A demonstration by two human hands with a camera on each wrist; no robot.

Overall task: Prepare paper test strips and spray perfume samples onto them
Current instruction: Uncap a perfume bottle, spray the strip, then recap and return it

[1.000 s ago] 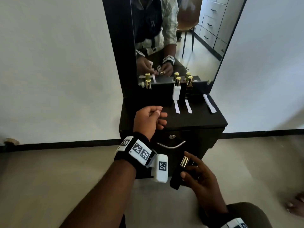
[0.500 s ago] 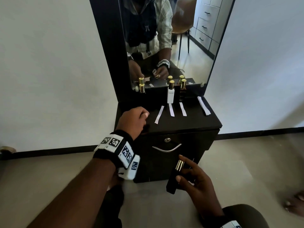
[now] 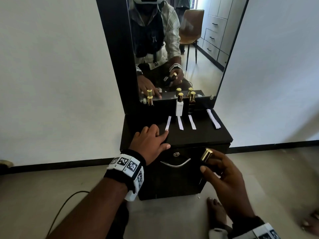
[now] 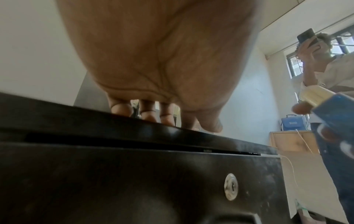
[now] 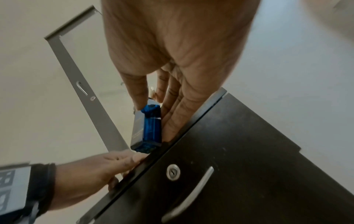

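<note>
Three white paper strips lie in a row on the black cabinet top (image 3: pixel 198 135): a left strip (image 3: pixel 168 123), a middle one (image 3: pixel 180 123) and a right one (image 3: pixel 192 122). A stack of strips (image 3: pixel 213 118) lies at the far right. My left hand (image 3: pixel 151 139) rests flat on the top's front left, index fingertip just below the left strip. My right hand (image 3: pixel 222 176) grips a dark blue perfume bottle with a gold cap (image 3: pixel 206 154) in front of the drawer; the blue bottle (image 5: pixel 148 125) shows between thumb and fingers. A white bottle (image 3: pixel 179 107) stands behind the strips.
A dark gold-capped bottle (image 3: pixel 192 100) stands beside the white one, another gold-capped bottle (image 3: pixel 150 100) at the back left. A tall mirror (image 3: pixel 181 49) rises behind the cabinet. The drawer front carries a lock (image 3: pixel 176 154) and metal handle (image 3: pixel 175 164). A black cable (image 3: pixel 69 202) lies on the floor.
My left hand put the left strip down on the cabinet top, then flattened beside it. My right hand lifted the blue bottle higher, toward the cabinet's front edge.
</note>
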